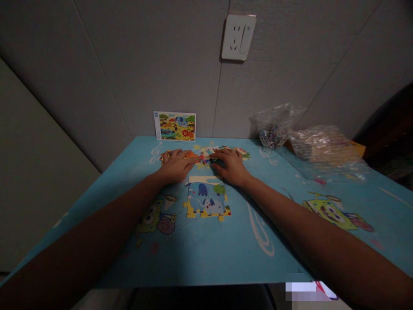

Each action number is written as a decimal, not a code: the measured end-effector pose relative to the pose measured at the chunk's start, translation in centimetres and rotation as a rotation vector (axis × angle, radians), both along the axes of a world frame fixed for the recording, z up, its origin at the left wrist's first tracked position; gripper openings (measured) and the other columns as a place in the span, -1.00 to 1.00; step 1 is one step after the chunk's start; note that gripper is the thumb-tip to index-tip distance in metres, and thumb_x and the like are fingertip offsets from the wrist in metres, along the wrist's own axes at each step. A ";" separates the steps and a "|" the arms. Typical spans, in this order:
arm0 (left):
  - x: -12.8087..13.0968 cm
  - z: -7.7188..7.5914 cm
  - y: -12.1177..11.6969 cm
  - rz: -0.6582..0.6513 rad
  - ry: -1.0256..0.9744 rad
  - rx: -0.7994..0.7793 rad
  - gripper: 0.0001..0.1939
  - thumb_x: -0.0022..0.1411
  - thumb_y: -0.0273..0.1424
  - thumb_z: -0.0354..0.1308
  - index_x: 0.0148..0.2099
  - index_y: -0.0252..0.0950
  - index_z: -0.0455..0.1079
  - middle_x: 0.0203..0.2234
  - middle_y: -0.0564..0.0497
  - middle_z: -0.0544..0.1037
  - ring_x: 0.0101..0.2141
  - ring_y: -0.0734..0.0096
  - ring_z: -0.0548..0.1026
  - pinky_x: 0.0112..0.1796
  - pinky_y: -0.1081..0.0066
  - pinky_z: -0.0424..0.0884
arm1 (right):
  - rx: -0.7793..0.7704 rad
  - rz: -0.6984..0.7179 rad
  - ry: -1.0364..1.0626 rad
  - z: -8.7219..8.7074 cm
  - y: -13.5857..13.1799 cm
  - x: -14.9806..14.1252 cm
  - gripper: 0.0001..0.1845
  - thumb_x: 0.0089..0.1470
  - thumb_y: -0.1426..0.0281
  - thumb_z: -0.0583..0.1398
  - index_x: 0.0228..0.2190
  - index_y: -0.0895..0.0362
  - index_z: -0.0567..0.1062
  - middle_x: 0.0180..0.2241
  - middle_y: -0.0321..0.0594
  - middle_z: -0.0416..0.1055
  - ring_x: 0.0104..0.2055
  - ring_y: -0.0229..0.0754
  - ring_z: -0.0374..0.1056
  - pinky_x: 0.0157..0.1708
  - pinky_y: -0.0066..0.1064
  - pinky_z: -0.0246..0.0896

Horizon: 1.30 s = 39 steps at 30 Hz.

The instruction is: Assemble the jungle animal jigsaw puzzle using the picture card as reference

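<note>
Loose jigsaw puzzle pieces [206, 152] lie in a row near the back of the table, between and under both hands. My left hand [177, 166] rests on the left part of the row with its fingers spread. On the right part lies my right hand [229, 164], its fingers stretched out over the pieces. Closer to me is a joined section of puzzle [208, 199] showing blue elephants, with knobs sticking out along its edges. Propped against the wall, a picture card [176, 126] shows an elephant, a lion and trees.
A clear plastic bag with small things inside [274, 131] stands at the back right. Beside it, crumpled clear plastic [325, 148] lies over something orange-yellow. The blue cartoon tablecloth [206, 254] covers the table. A socket panel [238, 37] is on the wall.
</note>
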State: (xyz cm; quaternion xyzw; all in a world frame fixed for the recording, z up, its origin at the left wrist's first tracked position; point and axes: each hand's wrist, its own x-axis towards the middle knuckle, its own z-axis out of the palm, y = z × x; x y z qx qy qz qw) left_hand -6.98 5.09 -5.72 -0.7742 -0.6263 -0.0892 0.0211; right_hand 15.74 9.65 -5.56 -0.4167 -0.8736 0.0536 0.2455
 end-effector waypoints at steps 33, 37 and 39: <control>-0.2 0.7 -0.5 -0.262 -0.112 0.330 -0.36 0.28 -0.16 0.20 0.36 -0.12 0.21 -0.16 -0.09 0.54 0.01 0.07 0.33 0.20 -0.12 -0.13 | 0.102 0.154 0.273 1.1 -1.5 0.1 -0.68 0.21 0.34 0.12 -0.04 0.10 0.53 -0.24 -0.15 0.56 -0.18 -0.07 0.42 -0.01 -0.18 0.18; -0.3 0.5 -0.4 -0.248 -0.082 0.316 -0.41 0.24 -0.14 0.22 0.28 -0.16 0.33 -0.19 -0.11 0.53 -0.02 0.07 0.34 0.17 -0.12 -0.08 | 0.064 0.145 0.226 0.7 -1.2 0.1 -0.69 0.15 0.36 0.17 -0.08 0.11 0.54 -0.22 -0.14 0.56 -0.14 -0.04 0.41 0.02 -0.14 0.14; -0.3 0.6 -0.4 -0.233 -0.077 0.318 -0.41 0.22 -0.12 0.24 0.24 -0.20 0.38 -0.18 -0.13 0.53 -0.03 0.05 0.33 0.16 -0.12 -0.06 | 0.053 0.148 0.193 0.5 -1.1 0.2 -0.63 0.09 0.41 0.20 -0.04 0.10 0.53 -0.18 -0.13 0.56 -0.09 -0.02 0.40 0.05 -0.10 0.11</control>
